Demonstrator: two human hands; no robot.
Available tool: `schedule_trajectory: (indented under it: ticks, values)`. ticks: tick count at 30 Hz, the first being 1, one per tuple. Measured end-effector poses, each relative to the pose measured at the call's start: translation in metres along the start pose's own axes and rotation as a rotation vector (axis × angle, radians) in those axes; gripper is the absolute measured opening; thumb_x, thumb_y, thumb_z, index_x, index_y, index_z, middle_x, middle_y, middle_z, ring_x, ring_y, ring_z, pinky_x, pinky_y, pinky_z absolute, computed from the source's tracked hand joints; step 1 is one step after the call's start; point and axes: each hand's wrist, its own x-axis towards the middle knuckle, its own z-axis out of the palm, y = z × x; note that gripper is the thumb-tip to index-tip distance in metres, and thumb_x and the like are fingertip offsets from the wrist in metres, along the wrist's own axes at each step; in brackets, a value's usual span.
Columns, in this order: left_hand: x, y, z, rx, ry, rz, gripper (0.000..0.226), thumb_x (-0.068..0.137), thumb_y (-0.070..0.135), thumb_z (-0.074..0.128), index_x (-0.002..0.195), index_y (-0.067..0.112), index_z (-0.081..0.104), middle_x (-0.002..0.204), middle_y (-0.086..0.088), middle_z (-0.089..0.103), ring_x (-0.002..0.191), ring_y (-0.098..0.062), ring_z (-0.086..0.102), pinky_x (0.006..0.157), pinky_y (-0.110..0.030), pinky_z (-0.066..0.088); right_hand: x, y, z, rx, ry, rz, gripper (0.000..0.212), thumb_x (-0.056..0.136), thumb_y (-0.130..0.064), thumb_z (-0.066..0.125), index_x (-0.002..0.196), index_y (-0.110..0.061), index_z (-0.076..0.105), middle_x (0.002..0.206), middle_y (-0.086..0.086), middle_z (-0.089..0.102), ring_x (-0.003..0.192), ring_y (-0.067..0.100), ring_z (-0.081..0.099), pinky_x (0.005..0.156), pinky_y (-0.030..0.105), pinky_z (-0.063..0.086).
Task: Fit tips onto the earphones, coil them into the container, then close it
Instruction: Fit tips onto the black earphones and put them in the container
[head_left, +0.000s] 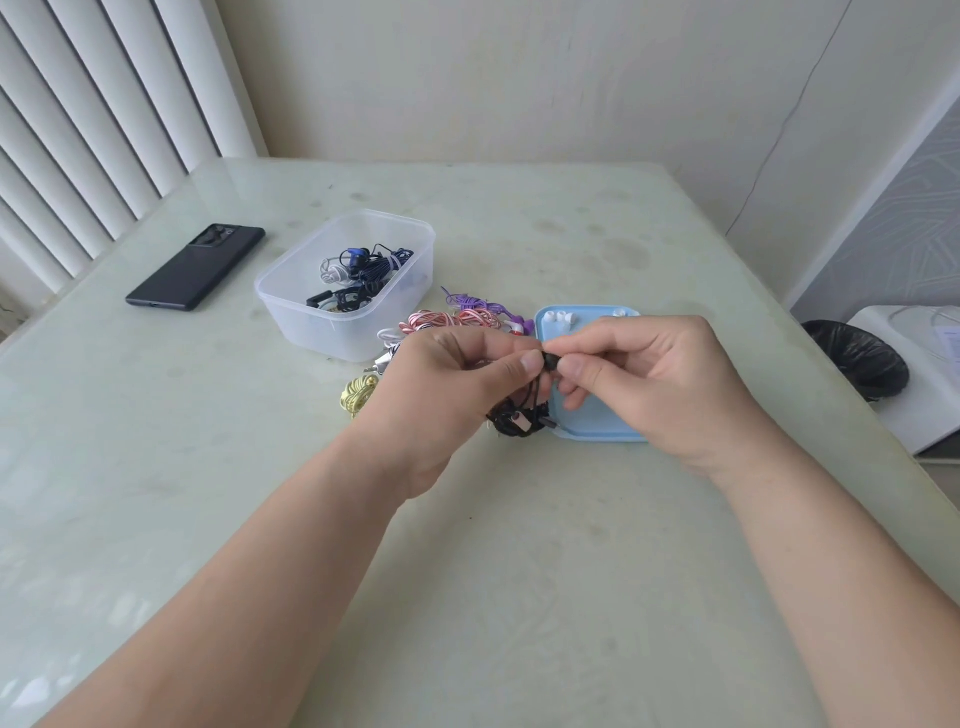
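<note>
Black earbud (549, 360) is mostly hidden between fingertips; can't tell if a tip is on it. Left hand (457, 374) pinches it with thumb and forefinger, and right hand (649, 384) pinches its other end. The rest of the black earphones (519, 418) hangs coiled under the left hand, at the edge of the blue lid (597, 421). The lid is partly covered by the right hand, with white tips (558, 318) at its far edge. Clear container (358, 312) sits open behind-left on the worktop (519, 571), holding coiled sets. Red-white earphones (452, 319), purple earphones (470, 300) and yellow earphones (358, 392) are partly behind the left hand. Phone (197, 267) is far left.
</note>
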Motion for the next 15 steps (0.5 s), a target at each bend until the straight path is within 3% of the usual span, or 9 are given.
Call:
schedule_trajectory:
  ticks: [2, 8, 11, 15]
  values:
    - [-0.0001, 0.0001, -0.0002, -0.007, -0.013, 0.005, 0.011, 0.098, 0.003, 0.066, 0.098, 0.001, 0.077, 0.091, -0.016, 0.076, 0.086, -0.024, 0.071, 0.082, -0.032, 0.057, 0.0003, -0.002, -0.0009, 0.089, -0.015, 0.062, 0.023, 0.092, 0.009, 0.064, 0.096, -0.009, 0.077, 0.075, 0.008, 0.074, 0.067, 0.021, 0.069, 0.069, 0.029, 0.058]
    - [-0.0023, 0.0012, 0.0002, 0.062, -0.033, 0.043, 0.015, 0.098, 0.004, 0.068, 0.108, 0.002, 0.078, 0.103, -0.019, 0.078, 0.102, -0.035, 0.074, 0.104, -0.05, 0.055, 0.0002, -0.0025, -0.0033, 0.326, -0.044, 0.259, 0.017, 0.077, -0.008, 0.072, 0.092, -0.005, 0.077, 0.077, 0.018, 0.069, 0.067, 0.023, 0.065, 0.064, 0.029, 0.056]
    - [-0.0027, 0.0015, 0.0004, 0.091, -0.022, 0.07, 0.015, 0.097, 0.003, 0.068, 0.108, 0.002, 0.078, 0.105, -0.017, 0.079, 0.107, -0.037, 0.073, 0.105, -0.052, 0.054, 0.0002, -0.0009, -0.0006, 0.302, -0.024, 0.229, 0.012, 0.084, 0.001, 0.068, 0.091, -0.005, 0.076, 0.074, 0.016, 0.07, 0.067, 0.023, 0.067, 0.064, 0.028, 0.056]
    - [-0.002, 0.002, 0.0004, 0.048, -0.021, 0.101, 0.014, 0.099, 0.002, 0.066, 0.107, 0.0, 0.078, 0.096, -0.016, 0.077, 0.092, -0.025, 0.072, 0.094, -0.04, 0.057, 0.0001, 0.001, 0.0062, 0.336, 0.021, 0.17, 0.012, 0.083, -0.005, 0.07, 0.092, -0.005, 0.076, 0.075, 0.017, 0.071, 0.07, 0.025, 0.068, 0.064, 0.031, 0.056]
